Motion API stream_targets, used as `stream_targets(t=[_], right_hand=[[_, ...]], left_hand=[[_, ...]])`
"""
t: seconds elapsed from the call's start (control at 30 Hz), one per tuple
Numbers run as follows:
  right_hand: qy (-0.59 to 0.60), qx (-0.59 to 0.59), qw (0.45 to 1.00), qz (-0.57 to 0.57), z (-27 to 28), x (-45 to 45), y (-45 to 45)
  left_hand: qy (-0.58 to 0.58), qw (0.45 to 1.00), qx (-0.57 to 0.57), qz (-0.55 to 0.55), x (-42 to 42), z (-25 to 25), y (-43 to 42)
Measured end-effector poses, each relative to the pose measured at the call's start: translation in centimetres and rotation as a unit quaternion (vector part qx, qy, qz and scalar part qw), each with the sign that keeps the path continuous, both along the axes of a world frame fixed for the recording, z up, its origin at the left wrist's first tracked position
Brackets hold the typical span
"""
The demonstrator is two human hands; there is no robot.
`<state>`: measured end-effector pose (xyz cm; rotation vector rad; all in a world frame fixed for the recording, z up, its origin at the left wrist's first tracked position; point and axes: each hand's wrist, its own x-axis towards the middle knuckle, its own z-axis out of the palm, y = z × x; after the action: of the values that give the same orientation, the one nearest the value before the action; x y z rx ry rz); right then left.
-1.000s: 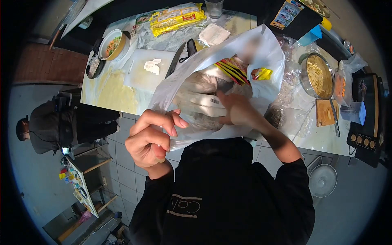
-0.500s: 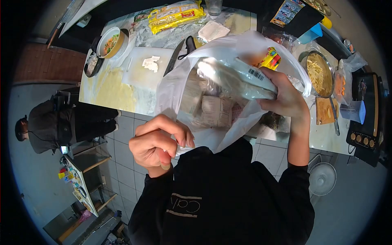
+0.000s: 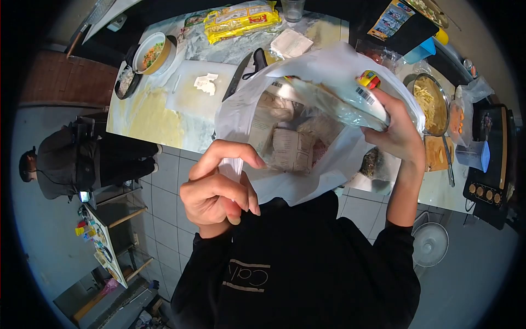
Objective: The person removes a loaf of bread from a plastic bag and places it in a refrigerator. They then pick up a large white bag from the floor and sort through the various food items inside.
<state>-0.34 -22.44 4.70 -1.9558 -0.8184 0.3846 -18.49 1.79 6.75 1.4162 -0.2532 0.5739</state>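
Note:
A big white plastic bag (image 3: 235,118) hangs wide at the table's front edge. My left hand (image 3: 222,186) is closed on its near left rim, a white fold showing between the fingers. In my right hand (image 3: 397,129) is a clear plastic-wrapped package (image 3: 339,104) with a barcode label, tilted over the bag's mouth; its contents are hard to make out. Inside the bag lie a printed packet (image 3: 292,149) and other wrapped packets. A small red and yellow packet (image 3: 370,80) shows by the bag's far right side.
A knife (image 3: 238,77) and a white cutting board (image 3: 189,90) lie left of the bag. Further back are a bowl of chopped vegetables (image 3: 153,56) and a yellow package (image 3: 241,21). To the right sit a pan of cut strips (image 3: 430,104) and a wooden board (image 3: 436,153). Another person (image 3: 63,163) stands at left.
My right hand has shifted slightly right with the package, which now tilts differently and uncovers more of the bag's contents. My left hand has moved a little right and up along with the bag.

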Motion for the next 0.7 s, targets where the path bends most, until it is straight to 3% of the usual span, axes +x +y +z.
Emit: stream_targets(t=[0.33,0.53,0.6,0.63,0.7], right_hand=[[-0.034,-0.060,0.997,-0.033,1.2,0.0,-1.7],[0.015,-0.044,0.998,0.032,-1.2,-0.7,-0.2],[-0.184,-0.003,0.982,0.030,-4.4,-1.6,0.5],[-0.185,0.000,0.982,0.028,-5.8,-1.7,1.4],[0.083,0.050,0.991,0.090,-7.6,-1.6,4.1]], left_hand=[[-0.001,1.000,0.014,-0.012,0.4,0.2,0.6],[0.010,0.999,0.050,0.012,0.3,0.2,1.5],[0.006,0.999,0.052,0.013,0.3,0.2,1.5],[0.017,0.999,0.034,0.030,0.4,0.2,1.5],[0.026,0.998,0.018,0.053,0.5,0.2,1.6]])
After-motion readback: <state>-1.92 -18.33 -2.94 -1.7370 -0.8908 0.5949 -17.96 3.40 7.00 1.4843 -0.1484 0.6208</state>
